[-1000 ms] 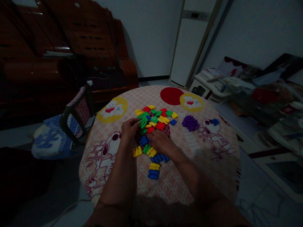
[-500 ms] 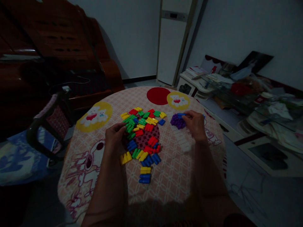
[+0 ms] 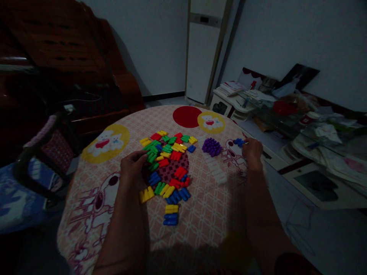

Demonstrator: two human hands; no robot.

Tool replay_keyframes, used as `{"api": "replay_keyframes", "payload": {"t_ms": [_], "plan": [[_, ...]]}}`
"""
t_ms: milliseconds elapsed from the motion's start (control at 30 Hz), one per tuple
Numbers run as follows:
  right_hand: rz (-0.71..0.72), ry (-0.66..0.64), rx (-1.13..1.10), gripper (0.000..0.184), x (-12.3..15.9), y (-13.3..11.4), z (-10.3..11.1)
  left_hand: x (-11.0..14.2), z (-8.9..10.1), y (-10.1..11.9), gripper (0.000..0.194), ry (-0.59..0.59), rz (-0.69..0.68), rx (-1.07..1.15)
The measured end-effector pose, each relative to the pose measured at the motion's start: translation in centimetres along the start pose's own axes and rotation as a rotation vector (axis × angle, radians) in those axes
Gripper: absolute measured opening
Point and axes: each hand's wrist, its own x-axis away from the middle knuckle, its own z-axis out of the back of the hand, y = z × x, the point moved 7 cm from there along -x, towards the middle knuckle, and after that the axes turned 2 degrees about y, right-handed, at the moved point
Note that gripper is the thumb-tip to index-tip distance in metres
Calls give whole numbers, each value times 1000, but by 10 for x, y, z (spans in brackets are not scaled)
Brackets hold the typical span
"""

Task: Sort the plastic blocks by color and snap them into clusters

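Observation:
My right hand [image 3: 252,153] is at the right side of the round table. Its fingers are closed on a blue building block [image 3: 240,142], close to another blue piece. At the left edge of the colourful pile, my left hand [image 3: 132,165] has thumb and forefinger drawn together against green blocks [image 3: 152,152]; what lies between the tips is hidden. Red blocks [image 3: 176,156], yellow blocks [image 3: 147,194] and more blue blocks [image 3: 177,196] lie loosely spread between my arms. A tight cluster of purple blocks [image 3: 211,147] stands apart, between the pile and my right hand.
A patterned cloth [image 3: 200,214] covers the table. On the left is a chair with a metal frame [image 3: 24,168], and behind it a wooden bench [image 3: 94,57]. A cluttered glass-topped cabinet [image 3: 283,118] runs along the right. A tall white unit [image 3: 202,61] stands at the back.
My right hand left the pile, passed over the purple cluster with a blue block and reached the blue piece at the right. My left hand stays by the green blocks. The view has swung right.

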Motion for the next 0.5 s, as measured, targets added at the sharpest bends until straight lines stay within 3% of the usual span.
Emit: {"api": "replay_keyframes", "payload": {"t_ms": [267,500], "plan": [[-2,23,18,30,-3,-6,-8,-2,1,-4,48,8,18,-7],[8,-41,44,24,-6,-11,-11,-4,2,-4,45,10,-12,4]]}}
